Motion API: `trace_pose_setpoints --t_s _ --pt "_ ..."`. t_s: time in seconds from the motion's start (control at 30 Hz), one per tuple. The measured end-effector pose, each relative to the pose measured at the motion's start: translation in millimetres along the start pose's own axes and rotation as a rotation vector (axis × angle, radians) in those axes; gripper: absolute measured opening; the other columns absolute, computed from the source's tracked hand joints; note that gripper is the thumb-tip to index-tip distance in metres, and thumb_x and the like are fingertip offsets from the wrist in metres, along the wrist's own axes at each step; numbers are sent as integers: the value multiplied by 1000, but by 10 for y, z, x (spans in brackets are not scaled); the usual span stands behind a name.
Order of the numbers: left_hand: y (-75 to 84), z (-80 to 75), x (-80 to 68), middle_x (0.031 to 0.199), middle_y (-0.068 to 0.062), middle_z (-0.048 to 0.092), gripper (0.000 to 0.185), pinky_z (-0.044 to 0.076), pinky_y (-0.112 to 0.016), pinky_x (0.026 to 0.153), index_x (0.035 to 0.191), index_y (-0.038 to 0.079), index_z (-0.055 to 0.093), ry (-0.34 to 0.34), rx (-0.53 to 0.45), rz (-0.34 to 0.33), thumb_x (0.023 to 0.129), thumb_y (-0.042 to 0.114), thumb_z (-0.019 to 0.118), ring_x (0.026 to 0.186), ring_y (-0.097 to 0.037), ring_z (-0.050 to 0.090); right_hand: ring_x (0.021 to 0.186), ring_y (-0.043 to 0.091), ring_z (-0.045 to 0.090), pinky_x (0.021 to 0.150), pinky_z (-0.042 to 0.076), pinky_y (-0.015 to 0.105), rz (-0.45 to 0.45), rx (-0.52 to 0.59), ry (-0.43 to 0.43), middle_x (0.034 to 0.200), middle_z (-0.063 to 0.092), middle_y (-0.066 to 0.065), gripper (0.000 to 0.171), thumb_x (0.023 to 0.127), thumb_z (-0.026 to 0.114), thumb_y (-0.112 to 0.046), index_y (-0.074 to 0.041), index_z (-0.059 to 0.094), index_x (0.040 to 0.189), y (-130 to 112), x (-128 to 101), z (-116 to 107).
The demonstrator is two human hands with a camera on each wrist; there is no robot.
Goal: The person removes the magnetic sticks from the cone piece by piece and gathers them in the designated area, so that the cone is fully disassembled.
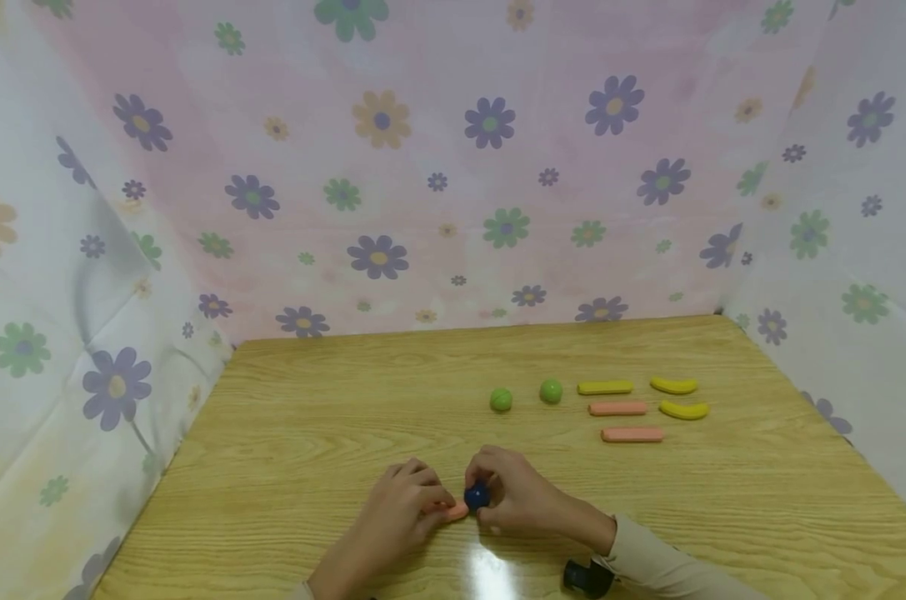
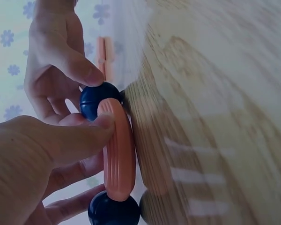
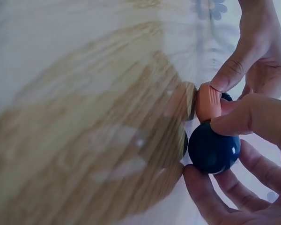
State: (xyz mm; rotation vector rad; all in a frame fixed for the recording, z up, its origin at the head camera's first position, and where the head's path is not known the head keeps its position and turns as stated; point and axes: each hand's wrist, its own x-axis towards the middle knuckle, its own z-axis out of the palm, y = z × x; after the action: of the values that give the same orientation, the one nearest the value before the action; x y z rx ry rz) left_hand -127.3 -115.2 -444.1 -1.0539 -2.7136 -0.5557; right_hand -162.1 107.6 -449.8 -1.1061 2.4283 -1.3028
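Observation:
My left hand [image 1: 406,502] pinches a curved salmon-pink rod [image 2: 118,154], a ribbed toy building piece, low over the wooden table. In the left wrist view a second dark blue ball [image 2: 113,210] sits at the rod's near end; from the head it is hidden behind my fingers. My right hand [image 1: 523,498] grips another dark blue ball [image 3: 214,148] between thumb and fingers. That ball meets the rod's other end, as both wrist views show. The two hands face each other near the table's front.
Farther back on the table [image 1: 310,400] lie two green balls, the left one [image 1: 501,399] and the right one [image 1: 551,391]. Right of them are a straight yellow rod [image 1: 605,388], two straight salmon rods [image 1: 618,408] and two curved yellow rods [image 1: 673,386]. Flowered cloth [image 1: 437,225] encloses the table.

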Motion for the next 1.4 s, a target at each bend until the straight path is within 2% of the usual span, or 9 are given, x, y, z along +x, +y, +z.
trace_pose_setpoints --t_s 0.17,0.33,0.5,0.67,0.8,1.03,1.4 --pt "41 8 29 92 14 63 7 44 -36 82 90 25 75 -22 -8 -20 87 26 69 91 -8 51 74 10 49 61 47 21 26 -34 8 89 51 -3 30 67 72 2 -15 62 89 6 -4 6" --pt "59 21 31 92 14 63 9 45 -38 83 88 24 75 0 -12 -21 88 30 67 91 -9 53 74 11 46 63 44 21 54 -99 17 89 48 -4 29 65 71 1 -15 63 88 27 -33 -60" --pt "52 25 18 90 14 63 13 45 -35 79 87 25 75 30 2 -23 88 34 66 88 -8 52 75 15 45 63 43 23 106 -170 48 89 48 -2 29 63 70 2 -13 64 87 103 -86 -250" --pt "45 26 18 90 14 63 16 44 -34 78 88 26 76 20 -10 -48 89 37 64 88 -8 52 77 16 46 62 44 24 139 -198 57 91 50 -1 28 66 71 2 -11 66 90 185 -160 -452" --pt "42 25 14 90 13 63 14 45 -35 77 87 25 76 28 -13 -40 88 35 66 88 -8 52 79 15 48 65 46 26 142 -233 84 90 53 -2 28 67 70 2 -10 67 91 253 -216 -601" --pt "46 30 0 89 12 63 15 45 -35 77 87 24 76 44 -15 -24 88 35 66 87 -8 52 82 20 52 63 49 27 161 -200 110 91 56 3 26 70 69 4 -5 64 94 392 -271 -833" --pt "51 45 -2 89 13 63 13 45 -34 76 87 24 77 38 -1 -13 86 32 68 86 -8 52 88 23 56 71 49 31 238 -158 105 100 57 8 28 78 69 -3 -2 60 105 518 -319 -1014"
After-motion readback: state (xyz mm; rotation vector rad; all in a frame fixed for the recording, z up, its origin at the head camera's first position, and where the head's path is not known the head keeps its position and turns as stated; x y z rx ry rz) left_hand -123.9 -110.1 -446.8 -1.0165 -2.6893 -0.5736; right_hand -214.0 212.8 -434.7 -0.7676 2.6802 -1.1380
